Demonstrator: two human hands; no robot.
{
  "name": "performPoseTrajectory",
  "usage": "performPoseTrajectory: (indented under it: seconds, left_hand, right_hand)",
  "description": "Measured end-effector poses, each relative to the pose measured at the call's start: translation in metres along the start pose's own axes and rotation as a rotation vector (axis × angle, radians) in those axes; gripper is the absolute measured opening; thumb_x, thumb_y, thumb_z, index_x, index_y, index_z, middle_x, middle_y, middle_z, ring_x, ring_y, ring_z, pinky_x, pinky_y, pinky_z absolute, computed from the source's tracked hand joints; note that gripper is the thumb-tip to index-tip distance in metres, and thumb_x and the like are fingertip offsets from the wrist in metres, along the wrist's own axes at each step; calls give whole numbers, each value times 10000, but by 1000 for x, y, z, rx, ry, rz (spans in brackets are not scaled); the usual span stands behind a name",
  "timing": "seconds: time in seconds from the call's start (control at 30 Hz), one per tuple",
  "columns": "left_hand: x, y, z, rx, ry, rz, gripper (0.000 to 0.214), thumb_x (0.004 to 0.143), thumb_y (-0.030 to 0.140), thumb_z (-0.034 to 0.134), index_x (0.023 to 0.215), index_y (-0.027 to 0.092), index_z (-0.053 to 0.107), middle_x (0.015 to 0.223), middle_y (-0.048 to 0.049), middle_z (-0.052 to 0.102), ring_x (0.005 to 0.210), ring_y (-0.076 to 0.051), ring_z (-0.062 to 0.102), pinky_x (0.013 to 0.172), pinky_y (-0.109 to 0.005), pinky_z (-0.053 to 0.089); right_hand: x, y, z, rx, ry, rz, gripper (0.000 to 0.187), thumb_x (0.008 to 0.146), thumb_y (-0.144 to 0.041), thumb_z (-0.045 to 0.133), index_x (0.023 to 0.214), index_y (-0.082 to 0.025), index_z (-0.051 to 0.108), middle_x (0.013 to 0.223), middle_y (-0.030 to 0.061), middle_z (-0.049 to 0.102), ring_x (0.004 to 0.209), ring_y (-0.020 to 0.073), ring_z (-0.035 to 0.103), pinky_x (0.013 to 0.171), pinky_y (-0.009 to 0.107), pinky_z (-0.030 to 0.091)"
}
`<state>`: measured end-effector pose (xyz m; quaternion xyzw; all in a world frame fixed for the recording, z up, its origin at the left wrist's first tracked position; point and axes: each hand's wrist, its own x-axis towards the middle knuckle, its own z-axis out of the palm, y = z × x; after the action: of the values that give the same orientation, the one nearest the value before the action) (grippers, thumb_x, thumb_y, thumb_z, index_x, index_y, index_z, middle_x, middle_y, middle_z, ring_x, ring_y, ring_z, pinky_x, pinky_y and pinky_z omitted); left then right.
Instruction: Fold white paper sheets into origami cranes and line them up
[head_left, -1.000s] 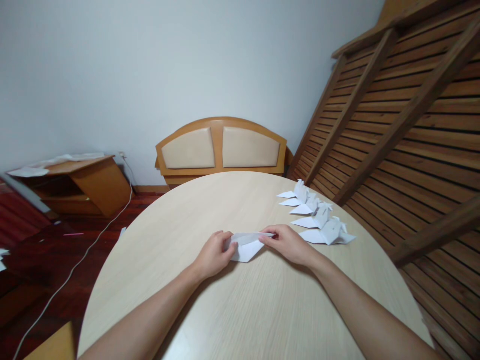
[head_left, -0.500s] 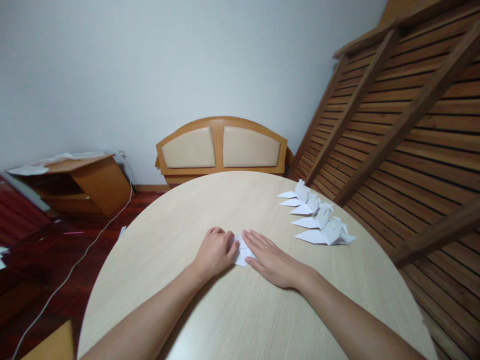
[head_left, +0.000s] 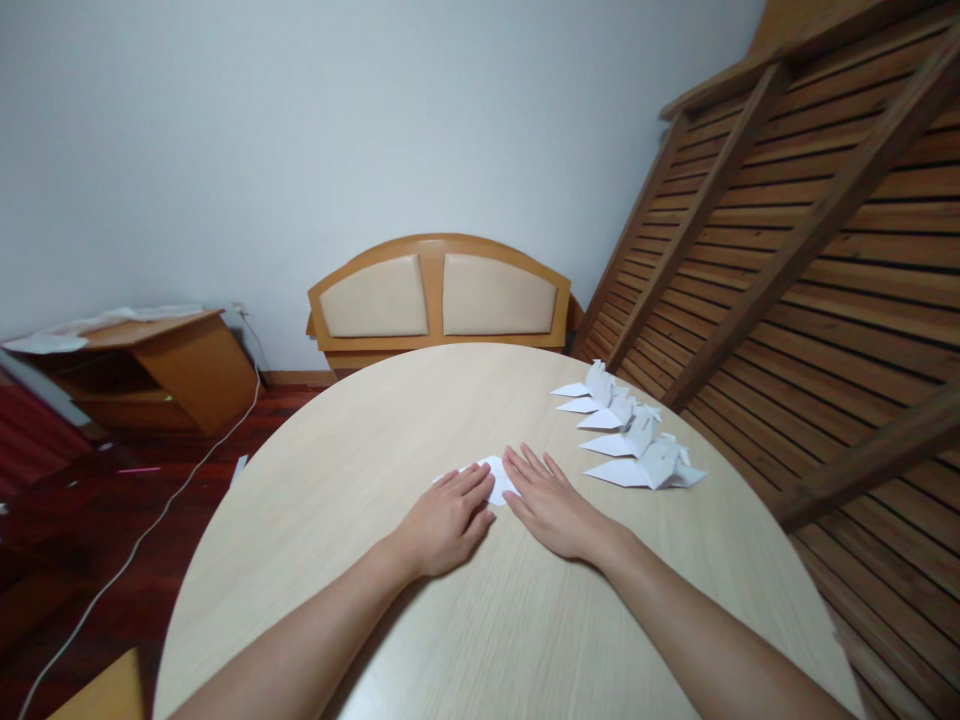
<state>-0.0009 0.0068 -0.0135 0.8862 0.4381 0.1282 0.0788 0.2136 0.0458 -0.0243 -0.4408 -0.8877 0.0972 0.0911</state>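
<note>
A folded piece of white paper (head_left: 496, 484) lies flat on the round table (head_left: 360, 440) in front of me. My left hand (head_left: 450, 520) rests over its left part, fingers stretched out and pressing down. Against its right edge lies my right hand (head_left: 551, 505), flat with the fingers a little spread. Both palms face down, and parts of the paper are hidden under the fingers. To the right of my right hand stand several white folded-paper birds (head_left: 637, 455) in a close row.
A wooden slatted frame (head_left: 810, 270) leans along the right side. Beyond the table is a padded headboard (head_left: 439, 300). A low wooden cabinet (head_left: 180, 370) stands at the left, with a white cable (head_left: 161, 515) running over the dark floor.
My left hand has gone from curled fingers at the paper's left edge to lying flat over it. The paper's visible shape is different, and my right hand's fingers are spread more.
</note>
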Motion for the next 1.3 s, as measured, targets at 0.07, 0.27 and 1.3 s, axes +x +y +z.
performPoseTrajectory:
  seconds: [0.07,0.27,1.3]
  left_hand:
    - [0,-5,3,-18,-14,-3,529,993,340,417,1487,154,375,1561,-141,366,1461,-260,314,1181,-476,307]
    - [1,-11,5,-87,65,-4,522,975,293,444,1484,204,375,1540,-109,415,1439,-242,362,1167,-483,334]
    - [16,-12,13,-93,274,-192,250,900,152,504,1104,237,622,1106,-59,707,1029,-229,644,875,-355,528]
  right_hand:
    - [2,1,-1,14,8,-51,588,1036,-440,265,1549,-154,276,1617,113,229,1513,275,114,1215,536,138]
    - [6,2,-5,121,-43,-182,680,1008,-540,338,1558,-153,235,1616,132,218,1510,262,145,1223,517,118]
    - [13,-1,-14,115,242,-151,261,955,-164,517,1099,-245,719,989,56,691,973,210,619,858,352,466]
